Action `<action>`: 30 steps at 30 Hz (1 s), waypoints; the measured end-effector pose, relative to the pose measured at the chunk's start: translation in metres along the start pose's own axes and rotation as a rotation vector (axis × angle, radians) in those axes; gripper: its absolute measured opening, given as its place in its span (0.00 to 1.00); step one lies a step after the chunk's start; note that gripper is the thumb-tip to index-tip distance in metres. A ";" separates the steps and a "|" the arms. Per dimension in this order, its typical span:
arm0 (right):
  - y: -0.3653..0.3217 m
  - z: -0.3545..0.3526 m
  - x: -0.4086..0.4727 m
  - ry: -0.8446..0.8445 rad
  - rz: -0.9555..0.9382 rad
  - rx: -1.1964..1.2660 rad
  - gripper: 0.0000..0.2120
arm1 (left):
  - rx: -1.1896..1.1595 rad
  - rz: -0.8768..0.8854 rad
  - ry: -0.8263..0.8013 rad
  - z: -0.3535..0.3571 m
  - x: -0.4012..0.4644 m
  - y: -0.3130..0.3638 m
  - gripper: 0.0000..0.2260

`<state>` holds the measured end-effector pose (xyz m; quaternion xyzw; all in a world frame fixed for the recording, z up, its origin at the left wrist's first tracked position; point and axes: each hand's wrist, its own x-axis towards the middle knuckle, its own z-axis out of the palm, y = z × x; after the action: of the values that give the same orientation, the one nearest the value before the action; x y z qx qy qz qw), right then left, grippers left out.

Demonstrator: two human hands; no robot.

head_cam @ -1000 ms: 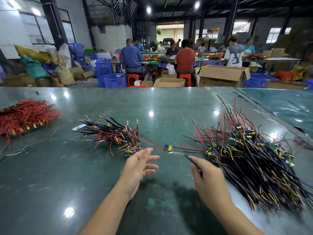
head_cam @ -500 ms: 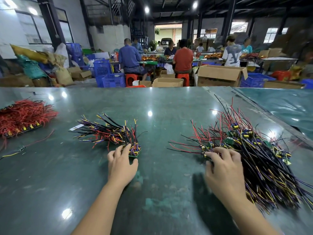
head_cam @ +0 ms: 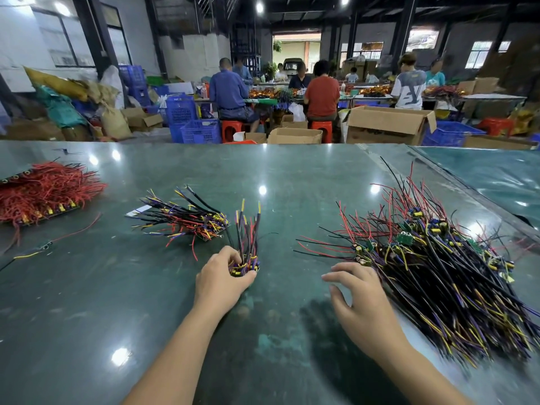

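At table centre, a small bundle of wired boards (head_cam: 248, 247) is gripped by the left hand (head_cam: 220, 285): fingers and thumb are curled round the board ends, leads are stood upright. Whether the bundle's base is touching the green table (head_cam: 117, 302) cannot be told. Nothing is held by the right hand (head_cam: 363, 305); its fingers are spread and relaxed, just beside the near-left edge of the big loose pile (head_cam: 432, 267) on the right. A flat, tidier stack (head_cam: 187, 219) is laid just far-left of the bundle, apart from it; a heap of red-wired strips (head_cam: 46, 191) is set well off at far left. Step is judged as mid-collection: boards are being gathered from the pile into the left-hand bundle, next pick not yet made. Next move calls for one board to be singled out at the pile's edge, pinched on the board rather than a lead, and its wires drawn free of the tangle before it is brought left and lined up with the bundle.
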<state>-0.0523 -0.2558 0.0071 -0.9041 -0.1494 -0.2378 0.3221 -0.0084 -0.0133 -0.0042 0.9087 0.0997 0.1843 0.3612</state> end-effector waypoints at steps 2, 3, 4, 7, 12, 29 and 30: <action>-0.006 0.000 -0.001 -0.098 0.028 0.084 0.10 | -0.061 0.036 0.000 -0.001 -0.005 0.005 0.16; -0.009 0.000 -0.002 -0.138 0.063 0.138 0.10 | -0.100 0.055 -0.003 -0.001 -0.008 0.008 0.16; -0.011 0.001 -0.001 -0.168 0.112 0.199 0.10 | -0.165 0.064 -0.014 0.000 -0.011 0.012 0.16; -0.017 0.003 0.002 -0.212 0.305 0.385 0.11 | -0.518 0.026 -0.110 -0.002 -0.023 0.027 0.15; -0.026 0.006 0.010 -0.182 0.695 1.197 0.10 | -1.059 0.077 -0.494 -0.001 -0.042 0.046 0.21; -0.024 0.003 0.004 -0.219 0.588 1.265 0.09 | -1.113 -0.176 -0.603 0.012 -0.051 0.051 0.14; -0.024 0.003 0.005 -0.228 0.586 1.242 0.09 | -1.125 -0.193 -0.607 0.013 -0.051 0.051 0.15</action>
<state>-0.0573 -0.2354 0.0203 -0.5749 -0.0406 0.0848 0.8128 -0.0477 -0.0741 0.0094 0.5794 -0.0372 -0.0900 0.8092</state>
